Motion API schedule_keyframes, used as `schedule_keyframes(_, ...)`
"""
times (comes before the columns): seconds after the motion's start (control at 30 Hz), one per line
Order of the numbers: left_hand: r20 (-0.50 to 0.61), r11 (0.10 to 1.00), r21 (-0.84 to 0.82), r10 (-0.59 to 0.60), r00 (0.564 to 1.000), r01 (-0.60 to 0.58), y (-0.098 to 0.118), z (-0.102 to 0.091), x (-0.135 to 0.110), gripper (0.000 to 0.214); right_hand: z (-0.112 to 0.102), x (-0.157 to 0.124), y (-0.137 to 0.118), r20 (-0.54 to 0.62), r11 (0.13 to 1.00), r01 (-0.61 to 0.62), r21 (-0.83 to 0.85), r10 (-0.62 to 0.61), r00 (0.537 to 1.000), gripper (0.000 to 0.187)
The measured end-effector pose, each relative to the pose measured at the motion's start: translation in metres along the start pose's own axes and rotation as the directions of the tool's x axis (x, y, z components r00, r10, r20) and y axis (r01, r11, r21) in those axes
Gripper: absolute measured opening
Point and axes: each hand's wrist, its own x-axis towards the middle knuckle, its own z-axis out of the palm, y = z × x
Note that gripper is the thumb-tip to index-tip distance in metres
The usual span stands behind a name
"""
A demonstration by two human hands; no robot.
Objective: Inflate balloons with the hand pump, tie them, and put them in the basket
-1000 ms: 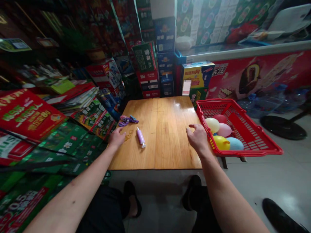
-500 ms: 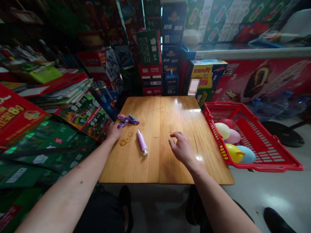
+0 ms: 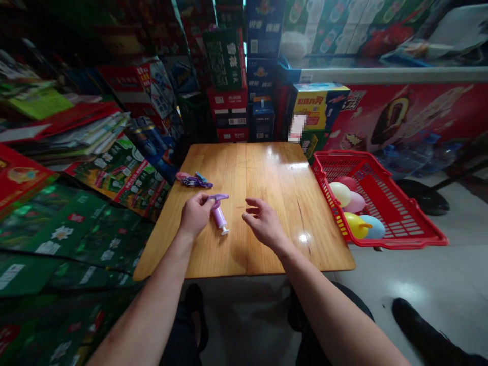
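Pinched in my left hand (image 3: 196, 213) is a limp purple balloon (image 3: 220, 197), held above the left half of the wooden table (image 3: 263, 178). Just under it lies a purple hand pump (image 3: 220, 219) with a white plunger handle, its nozzle end partly covered by the balloon. My right hand (image 3: 263, 221) hovers over the middle of the table with its fingers apart and nothing in them. Farther back on the left rests a small pile of deflated balloons (image 3: 196, 180), purple, pink and blue. My left hand and arm hide the tabletop below them.
To the right of the table stands a red plastic basket (image 3: 404, 213) holding several inflated balloons (image 3: 354, 226). Stacked cartons (image 3: 110, 178) crowd the left side, and more boxes (image 3: 229, 109) stand behind the table. A black shoe (image 3: 423, 325) is on the floor at right.
My left hand has come from the pile of deflated balloons toward the pump, carrying a purple balloon. My right hand has shifted slightly left. The view has also shifted a little.
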Motion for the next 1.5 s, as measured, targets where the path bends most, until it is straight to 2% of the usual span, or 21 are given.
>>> schedule_keyframes(0.07, 0.136, 0.977, -0.187, -0.074, 0.988, 0.099, 0.002, 0.02, -0.026, 0.025, 0.003, -0.001, 0.001, 0.034, 0.994, -0.047, 0.099, 0.044, 0.998, 0.052)
schedule_keyframes(0.13, 0.228, 0.952, -0.25, -0.117, 0.967, 0.174, 0.002, 0.031, -0.044, 0.027, 0.005, -0.001, 0.003, 0.07, 0.982, -0.091, 0.164, 0.081, 0.994, 0.056)
schedule_keyframes(0.23, 0.32, 0.952, -0.235, -0.113, 0.941, 0.195, 0.005, 0.038, -0.053, 0.027, 0.007, -0.002, 0.005, 0.125, 0.974, -0.125, 0.188, 0.102, 0.987, 0.033)
schedule_keyframes(0.33, 0.31, 0.974, -0.18, -0.08, 0.947, 0.141, 0.01, 0.04, -0.049, 0.024, 0.007, -0.005, 0.004, 0.138, 0.973, -0.156, 0.17, 0.133, 0.981, 0.007)
schedule_keyframes(0.4, 0.292, 0.982, -0.148, -0.068, 0.954, 0.116, 0.014, 0.041, -0.047, 0.022, 0.007, -0.008, 0.003, 0.151, 0.959, -0.217, 0.183, 0.191, 0.97, 0.003)
schedule_keyframes(0.5, 0.304, 0.978, -0.16, -0.083, 0.949, 0.137, 0.016, 0.042, -0.047, 0.023, 0.004, -0.009, 0.005, 0.196, 0.9, -0.353, 0.254, 0.31, 0.93, 0.007)
schedule_keyframes(0.6, 0.343, 0.929, -0.283, -0.136, 0.929, 0.241, 0.013, 0.041, -0.046, 0.026, -0.001, -0.007, 0.01, 0.184, 0.802, -0.462, 0.378, 0.424, 0.887, 0.015)
schedule_keyframes(0.73, 0.409, 0.856, -0.388, -0.172, 0.896, 0.341, 0.007, 0.034, -0.043, 0.04, -0.009, -0.004, 0.014, 0.124, 0.746, -0.459, 0.482, 0.461, 0.879, 0.022)
schedule_keyframes(0.93, 0.389, 0.856, -0.397, -0.171, 0.905, 0.332, 0.004, 0.023, -0.043, 0.038, -0.013, -0.003, 0.014, 0.11, 0.755, -0.414, 0.509, 0.42, 0.901, 0.024)
schedule_keyframes(1.23, 0.265, 0.903, -0.345, -0.168, 0.949, 0.256, -0.005, 0.012, -0.036, 0.027, -0.012, 0.001, 0.009, 0.106, 0.763, -0.413, 0.497, 0.42, 0.902, 0.019)
schedule_keyframes(1.33, 0.23, 0.922, -0.322, -0.144, 0.962, 0.215, -0.007, 0.01, -0.036, 0.028, -0.011, 0.001, 0.01, 0.114, 0.788, -0.415, 0.455, 0.41, 0.905, 0.022)
schedule_keyframes(1.5, 0.242, 0.923, -0.327, -0.127, 0.962, 0.204, -0.008, 0.008, -0.039, 0.029, -0.006, 0.0, 0.015, 0.074, 0.843, -0.425, 0.328, 0.426, 0.902, 0.029)
